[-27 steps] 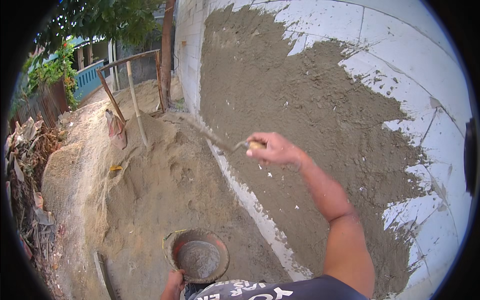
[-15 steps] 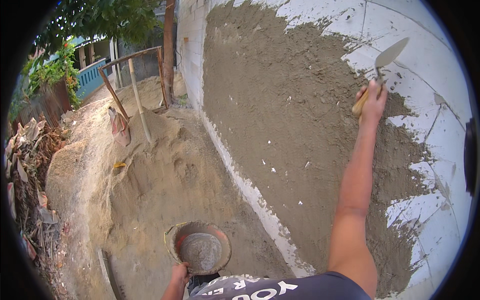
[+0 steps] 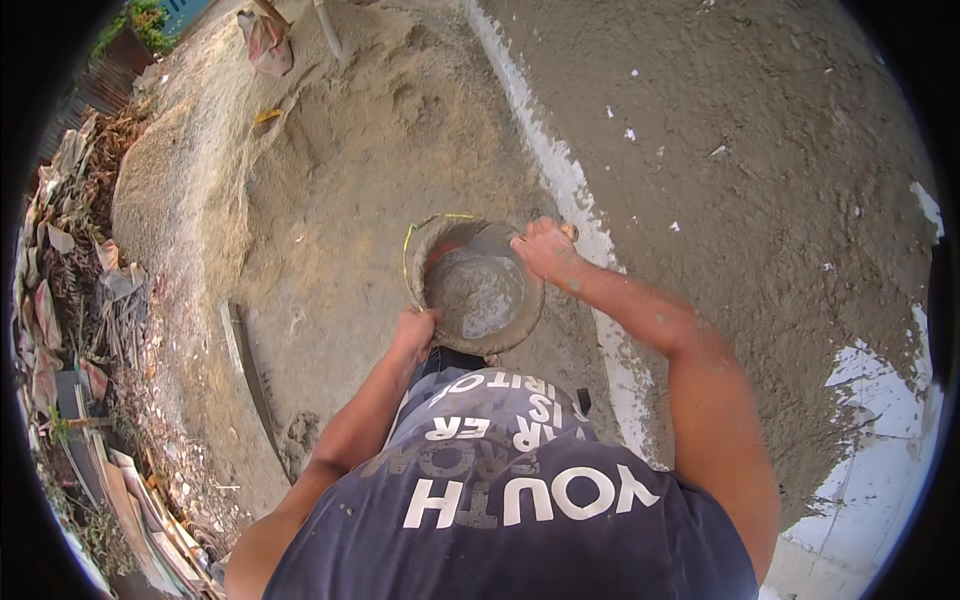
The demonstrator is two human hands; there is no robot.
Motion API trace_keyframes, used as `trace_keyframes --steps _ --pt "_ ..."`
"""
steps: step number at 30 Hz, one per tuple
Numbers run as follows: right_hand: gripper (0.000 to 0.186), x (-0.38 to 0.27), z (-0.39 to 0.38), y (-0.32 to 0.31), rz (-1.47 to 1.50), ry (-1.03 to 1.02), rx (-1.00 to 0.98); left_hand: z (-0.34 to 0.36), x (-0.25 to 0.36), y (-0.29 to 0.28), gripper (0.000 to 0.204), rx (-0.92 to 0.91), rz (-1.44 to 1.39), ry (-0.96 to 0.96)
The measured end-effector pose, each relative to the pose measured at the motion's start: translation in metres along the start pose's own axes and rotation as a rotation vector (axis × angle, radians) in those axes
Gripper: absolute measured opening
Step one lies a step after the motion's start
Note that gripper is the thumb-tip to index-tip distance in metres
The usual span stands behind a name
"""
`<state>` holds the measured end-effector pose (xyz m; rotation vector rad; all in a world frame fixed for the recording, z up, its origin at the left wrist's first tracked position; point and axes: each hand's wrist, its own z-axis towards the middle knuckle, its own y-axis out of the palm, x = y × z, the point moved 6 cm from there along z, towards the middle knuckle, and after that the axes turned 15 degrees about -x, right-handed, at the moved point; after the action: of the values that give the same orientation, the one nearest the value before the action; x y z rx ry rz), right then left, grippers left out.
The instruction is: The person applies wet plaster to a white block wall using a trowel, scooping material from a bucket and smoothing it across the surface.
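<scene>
Left hand (image 3: 415,328) has its fingers wrapped over the near rim of the mortar pan (image 3: 478,288), holding it up in front of the chest; the pan is about half full of wet grey mix. Right hand (image 3: 545,248) sits on the far rim, fingers closed on a wooden handle (image 3: 569,232) — probably a trowel, blade hidden, so can't confirm. Risks, as I judge it: the pan hangs from a one-hand rim grip, so a slip on the wet edge or a hard scoop from the right would tip it and dump mix onto the sand heap (image 3: 330,200) below the fingers. The yellow rim edge (image 3: 425,226) looks bent. Packaging: crumpled pale sack (image 3: 265,38) far beyond the fingers, top left; torn whitish bags (image 3: 60,240) in the debris well left. No signs or readable labels there.
</scene>
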<state>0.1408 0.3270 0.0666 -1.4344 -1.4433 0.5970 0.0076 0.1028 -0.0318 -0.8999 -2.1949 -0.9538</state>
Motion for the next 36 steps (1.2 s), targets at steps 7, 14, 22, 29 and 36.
trace_keyframes --steps 7,14,22,29,36 --pt "0.027 -0.038 -0.027 0.032 0.311 -0.078 -0.464 -0.012 -0.015 -0.007 0.035 0.081 -0.025 0.017" --pt "0.042 -0.036 -0.073 0.049 0.781 0.010 -0.302 -0.015 0.004 -0.013 0.037 0.049 -0.007 -0.028" --pt "0.042 -0.033 -0.089 0.029 0.738 0.195 -0.135 -0.005 0.007 -0.023 0.040 0.004 -0.113 0.001" --pt "0.047 0.019 -0.083 -0.017 0.968 -0.052 -0.122 0.023 0.012 -0.017 0.039 -0.051 -0.143 0.074" --pt "0.042 0.181 -0.075 -0.262 0.863 -0.186 0.275 0.031 0.024 -0.047 0.039 0.125 -0.224 -0.038"
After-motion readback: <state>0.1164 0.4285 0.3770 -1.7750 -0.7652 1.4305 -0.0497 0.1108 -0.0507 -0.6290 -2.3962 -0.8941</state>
